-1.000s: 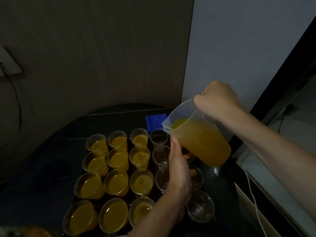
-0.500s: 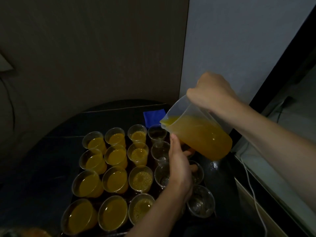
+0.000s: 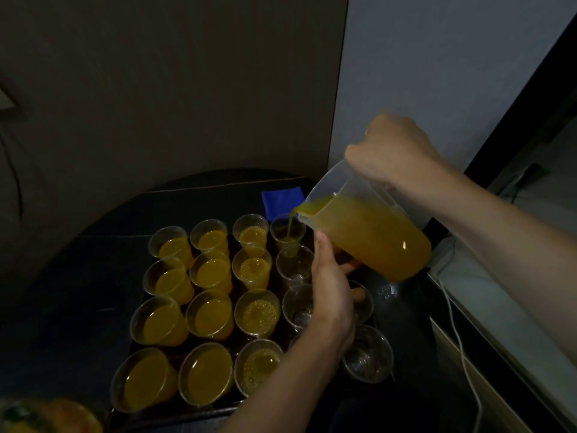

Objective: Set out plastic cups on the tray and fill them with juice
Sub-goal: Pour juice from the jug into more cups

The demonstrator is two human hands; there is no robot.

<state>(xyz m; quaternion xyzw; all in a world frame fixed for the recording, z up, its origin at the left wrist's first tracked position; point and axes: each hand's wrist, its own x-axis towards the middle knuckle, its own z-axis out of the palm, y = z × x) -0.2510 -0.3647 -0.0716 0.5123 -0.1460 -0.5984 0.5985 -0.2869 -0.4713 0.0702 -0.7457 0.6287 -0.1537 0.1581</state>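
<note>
My right hand [image 3: 390, 148] is wrapped round the handle of the translucent plastic jug of orange juice [image 3: 368, 232], tipped so a thin stream runs from its spout into the far clear plastic cup of the fourth column [image 3: 287, 237], which has only a little juice in its bottom. On the dark rectangular tray [image 3: 175, 414] the three left-hand columns look done: twelve filled cups [image 3: 212, 314], four to a column. To the right, the clear empty cups [image 3: 295, 267] stand dry, at least two more behind the one I am filling, plus others by my wrist, one near the tray's right edge [image 3: 368, 354].

My left hand [image 3: 331, 285] sits among those empty cups, thumb up, fingertips curled to the right. I cannot tell whether it grips a cup or only steadies them.

I judge the setting-out finished and the pouring roughly two-thirds through, and the jug holds plenty for the rest.
</note>
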